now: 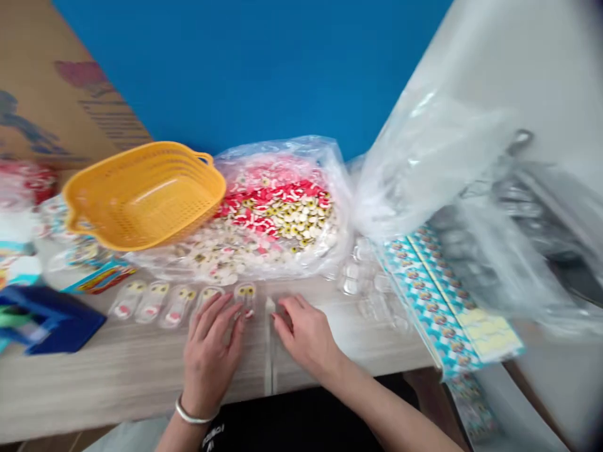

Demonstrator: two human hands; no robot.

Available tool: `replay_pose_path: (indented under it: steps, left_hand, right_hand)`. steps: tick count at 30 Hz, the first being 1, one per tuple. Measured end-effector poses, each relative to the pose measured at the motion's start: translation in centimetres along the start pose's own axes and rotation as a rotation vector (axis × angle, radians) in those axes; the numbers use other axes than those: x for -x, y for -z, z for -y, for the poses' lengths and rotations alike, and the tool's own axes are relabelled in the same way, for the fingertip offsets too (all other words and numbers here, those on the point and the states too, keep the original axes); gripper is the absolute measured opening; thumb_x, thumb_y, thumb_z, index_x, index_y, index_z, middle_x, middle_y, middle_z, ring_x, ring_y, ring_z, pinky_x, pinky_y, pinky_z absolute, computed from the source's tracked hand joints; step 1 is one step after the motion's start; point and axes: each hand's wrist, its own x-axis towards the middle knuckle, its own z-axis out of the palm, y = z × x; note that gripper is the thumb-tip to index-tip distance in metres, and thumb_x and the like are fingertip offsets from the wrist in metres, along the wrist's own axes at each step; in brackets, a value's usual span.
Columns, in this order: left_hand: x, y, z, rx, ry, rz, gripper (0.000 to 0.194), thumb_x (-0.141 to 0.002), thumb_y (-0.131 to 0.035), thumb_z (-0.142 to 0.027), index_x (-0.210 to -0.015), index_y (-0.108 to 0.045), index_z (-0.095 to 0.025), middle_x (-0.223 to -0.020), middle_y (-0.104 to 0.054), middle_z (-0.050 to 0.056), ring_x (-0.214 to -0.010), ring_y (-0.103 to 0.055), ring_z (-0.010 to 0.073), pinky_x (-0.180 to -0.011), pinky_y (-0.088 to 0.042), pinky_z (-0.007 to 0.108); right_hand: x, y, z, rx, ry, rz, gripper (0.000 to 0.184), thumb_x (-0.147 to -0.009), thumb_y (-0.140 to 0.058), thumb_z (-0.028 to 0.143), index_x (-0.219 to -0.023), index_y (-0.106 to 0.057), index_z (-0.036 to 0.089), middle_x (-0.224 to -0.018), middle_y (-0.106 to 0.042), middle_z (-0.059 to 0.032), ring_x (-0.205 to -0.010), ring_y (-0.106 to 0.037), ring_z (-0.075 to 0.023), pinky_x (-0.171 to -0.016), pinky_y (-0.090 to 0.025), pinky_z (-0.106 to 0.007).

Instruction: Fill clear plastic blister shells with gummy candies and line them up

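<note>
Small clear plastic cases (151, 302) stand in a row on the table, each showing yellow-and-black eyes and a red-pink piece. My left hand (211, 339), with a silver bangle at the wrist, reaches over the right end of this row. Its fingers are stretched out and slightly apart, partly covering a case. Just right of its fingertips is another case (245, 294). My right hand (306, 333) rests low over the table, fingers bent and loosely apart, with nothing visible in them. Between the hands a thin pale strip (269, 345) runs towards the table's front edge.
Behind the row lies a clear bag (325, 245) of small red, white and yellow-black pieces. A yellow basket (155, 207) stands left of it, a dark blue holder (61, 320) at far left. Rightward are clear empty cases (351, 279), printed cards (438, 301) and plastic bags (424, 157).
</note>
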Motion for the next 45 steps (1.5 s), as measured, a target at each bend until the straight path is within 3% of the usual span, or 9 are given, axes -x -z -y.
replay_pose_path:
  steps: [8, 11, 15, 26, 30, 33, 39, 42, 45]
  left_hand:
    - [-3.0, -8.2, -10.1, 0.502, 0.032, 0.388, 0.029, -0.094, -0.051, -0.016, -0.117, -0.066, -0.024, -0.119, -0.072, 0.007, -0.112, -0.067, 0.0223, -0.098, -0.054, 0.039]
    - [-4.5, -10.6, -12.1, 0.549, 0.131, 0.491, 0.033, -0.092, -0.051, -0.015, -0.122, -0.063, -0.022, -0.114, -0.073, 0.008, -0.103, -0.069, 0.0225, -0.092, -0.055, 0.04]
    - [-5.4, -12.2, -12.5, 0.571, 0.228, 0.509, 0.034, -0.09, -0.053, -0.018, -0.123, -0.063, -0.022, -0.11, -0.072, 0.009, -0.094, -0.069, 0.0225, -0.089, -0.054, 0.041]
    - [-6.5, -10.6, -13.6, 1.196, 0.698, 0.445, 0.041, -0.084, -0.072, -0.035, -0.123, -0.065, -0.023, -0.126, -0.069, 0.009, -0.114, -0.064, 0.0242, -0.101, -0.048, 0.038]
    - [-7.8, -9.1, -13.9, 1.709, 1.034, 0.676, 0.048, -0.091, -0.055, -0.058, -0.117, -0.067, -0.019, -0.113, -0.072, 0.012, -0.1, -0.069, 0.0254, -0.086, -0.053, 0.038]
    - [-8.1, -7.9, -13.1, 1.927, 1.127, 0.852, 0.054, -0.091, -0.051, -0.064, -0.11, -0.069, -0.017, -0.094, -0.072, 0.011, -0.08, -0.07, 0.0216, -0.074, -0.053, 0.034]
    - [-8.6, -6.4, -9.9, 1.779, 1.178, 0.505, 0.031, -0.073, -0.085, -0.031, -0.096, -0.069, -0.019, -0.073, -0.063, -0.002, -0.063, -0.063, 0.011, -0.067, -0.052, 0.026]
    - [-9.7, -6.5, -7.9, 1.549, 1.179, 0.29, 0.033, -0.072, -0.085, -0.035, -0.089, -0.063, -0.018, -0.085, -0.071, 0.001, -0.072, -0.07, 0.0152, -0.069, -0.055, 0.028]
    - [-11.0, -7.2, -6.4, 1.389, 1.15, 0.15, 0.037, -0.076, -0.08, -0.044, -0.097, -0.061, -0.019, -0.098, -0.075, 0.006, -0.08, -0.074, 0.0197, -0.074, -0.058, 0.032]
  right_hand:
    - [4.1, 7.2, -8.6, 0.346, -0.137, -0.293, 0.027, -0.095, -0.055, 0.024, -0.12, -0.063, 0.017, -0.118, -0.066, -0.013, -0.111, -0.06, -0.0279, -0.096, -0.047, -0.042]
    - [2.5, 9.0, -10.7, 0.501, -0.09, -0.282, 0.048, -0.087, -0.066, 0.026, -0.134, -0.057, 0.018, -0.143, -0.056, -0.0147, -0.137, -0.041, -0.0371, -0.108, -0.036, -0.053]
    - [0.6, 9.9, -11.8, 0.518, -0.03, -0.18, 0.063, -0.081, -0.071, 0.028, -0.141, -0.052, 0.021, -0.143, -0.057, -0.013, -0.143, -0.033, -0.0381, -0.114, -0.025, -0.06]
    - [2.2, 10.1, -9.2, 0.32, 0.131, -0.338, 0.068, -0.081, -0.068, 0.034, -0.144, -0.045, 0.021, -0.136, -0.057, -0.0145, -0.137, -0.044, -0.0344, -0.12, -0.019, -0.062]
    - [2.0, 9.2, -8.2, 0.211, 0.227, -0.362, 0.074, -0.083, -0.067, 0.032, -0.149, -0.035, 0.021, -0.139, -0.055, -0.0158, -0.138, -0.044, -0.0346, -0.119, -0.025, -0.062]
    - [1.5, 8.3, -7.7, 0.134, 0.295, -0.362, 0.08, -0.083, -0.067, 0.031, -0.153, -0.029, 0.023, -0.141, -0.054, -0.0161, -0.139, -0.045, -0.0351, -0.115, -0.032, -0.062]
    - [-2.1, 8.6, -7.1, 0.032, 0.366, -0.16, 0.074, -0.085, -0.071, 0.038, -0.15, -0.039, 0.023, -0.145, -0.053, -0.0125, -0.141, -0.042, -0.0318, -0.114, -0.038, -0.052]
    - [-6.2, 9.2, -6.9, -0.018, 0.234, -0.19, 0.037, -0.097, -0.056, 0.033, -0.132, -0.057, 0.022, -0.13, -0.063, -0.0107, -0.122, -0.058, -0.0243, -0.103, -0.048, -0.039]
    - [-11.0, 9.0, -6.3, 0.129, 0.134, -0.218, 0.024, -0.099, -0.048, 0.02, -0.114, -0.066, 0.019, -0.109, -0.068, -0.0094, -0.105, -0.063, -0.0222, -0.093, -0.049, -0.033]
